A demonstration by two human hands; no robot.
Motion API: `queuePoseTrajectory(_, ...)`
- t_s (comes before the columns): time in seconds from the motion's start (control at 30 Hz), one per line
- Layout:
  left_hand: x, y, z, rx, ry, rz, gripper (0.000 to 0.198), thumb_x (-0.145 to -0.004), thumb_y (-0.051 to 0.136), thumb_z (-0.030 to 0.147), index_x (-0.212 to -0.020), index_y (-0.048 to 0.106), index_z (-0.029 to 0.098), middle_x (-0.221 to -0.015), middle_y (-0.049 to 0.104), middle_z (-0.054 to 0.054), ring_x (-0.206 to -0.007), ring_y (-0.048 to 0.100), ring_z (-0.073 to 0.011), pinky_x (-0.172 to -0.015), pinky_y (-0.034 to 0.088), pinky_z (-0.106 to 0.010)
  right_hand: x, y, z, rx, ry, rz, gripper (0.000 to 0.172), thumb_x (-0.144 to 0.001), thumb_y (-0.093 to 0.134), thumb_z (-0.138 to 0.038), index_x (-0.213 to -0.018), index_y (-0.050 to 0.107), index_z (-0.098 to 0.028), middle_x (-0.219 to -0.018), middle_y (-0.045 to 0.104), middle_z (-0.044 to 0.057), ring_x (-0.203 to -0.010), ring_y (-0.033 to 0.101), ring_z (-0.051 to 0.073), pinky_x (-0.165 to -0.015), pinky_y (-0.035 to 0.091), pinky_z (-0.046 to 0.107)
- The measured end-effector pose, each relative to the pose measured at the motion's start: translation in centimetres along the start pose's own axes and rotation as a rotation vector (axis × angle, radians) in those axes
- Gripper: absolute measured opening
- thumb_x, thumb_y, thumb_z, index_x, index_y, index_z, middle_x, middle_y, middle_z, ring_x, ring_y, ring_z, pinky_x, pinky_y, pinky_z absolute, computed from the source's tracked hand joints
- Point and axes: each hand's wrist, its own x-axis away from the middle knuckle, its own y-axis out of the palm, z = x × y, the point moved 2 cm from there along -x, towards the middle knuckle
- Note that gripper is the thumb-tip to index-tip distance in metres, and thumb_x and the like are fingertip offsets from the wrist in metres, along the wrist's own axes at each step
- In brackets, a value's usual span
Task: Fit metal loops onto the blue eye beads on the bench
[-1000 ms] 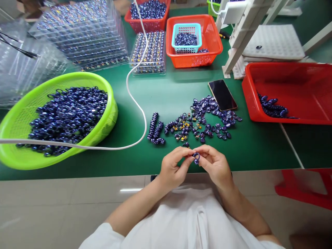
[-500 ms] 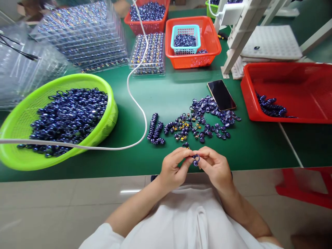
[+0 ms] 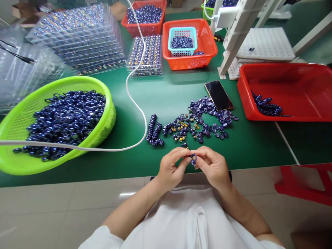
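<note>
A shiny dark-blue ring with a rounded head is pinched between the fingertips of both hands, just above the table's near edge. My left hand grips it from the left, thumb and forefinger closed. From the other side, my right hand holds it with closed fingers. The fingertips partly cover the ring. Just beyond the hands lies a scatter of small dark-blue caps and rings with gold-coloured parts. Left of these, more rings sit in stacked rows.
On the left stands a green basket of blue rings, crossed by a white cable. A phone lies beside the caps. Red trays, stacked clear trays and a white metal post stand farther off.
The camera view has shifted slightly. Both hands keep their pinch on the ring, with only a small movement of the fingers.
</note>
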Motion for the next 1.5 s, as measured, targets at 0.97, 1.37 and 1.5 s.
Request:
queuePoseTrajectory(0.97,-0.6,0.1,-1.0,0.599,-0.765,-0.147,0.023,-0.077,0.079,0.032,-0.086,0.072,0.011,-0.070,0.069,-0.004,-0.058,0.063,-0.0117,-0.062,0.056,-0.027,-0.3,-1.8,-1.2,0.655,-0.445,-0.112,0.018,-0.094,0.056,-0.019,-0.112,0.060,-0.022,-0.088,0.068,0.006,-0.077,0.065,0.018,-0.067,0.055,0.030)
queuePoseTrajectory(1.37,-0.3,0.6,0.0,0.218,-0.421,-0.275,0.038,-0.078,0.078,0.028,-0.113,0.071,0.016,-0.105,0.068,-0.012,-0.092,0.067,-0.0208,-0.082,0.058,-0.033,0.4,-1.1,-0.4,0.790,-0.625,-0.159,0.017,-0.093,0.050,-0.015,-0.107,0.060,-0.020,-0.077,0.070,0.006,-0.066,0.067,0.019,-0.060,0.053,0.030)
queuePoseTrajectory(1.5,-0.4,0.4,0.3,0.159,-0.363,-0.265,0.030,-0.078,0.078,0.028,-0.105,0.073,0.015,-0.094,0.070,-0.010,-0.083,0.067,-0.0203,-0.075,0.057,-0.031,0.6,-0.8,-0.3,0.788,-0.665,-0.151,0.021,-0.093,0.049,-0.015,-0.110,0.059,-0.020,-0.078,0.071,0.007,-0.066,0.067,0.020,-0.059,0.053,0.031)
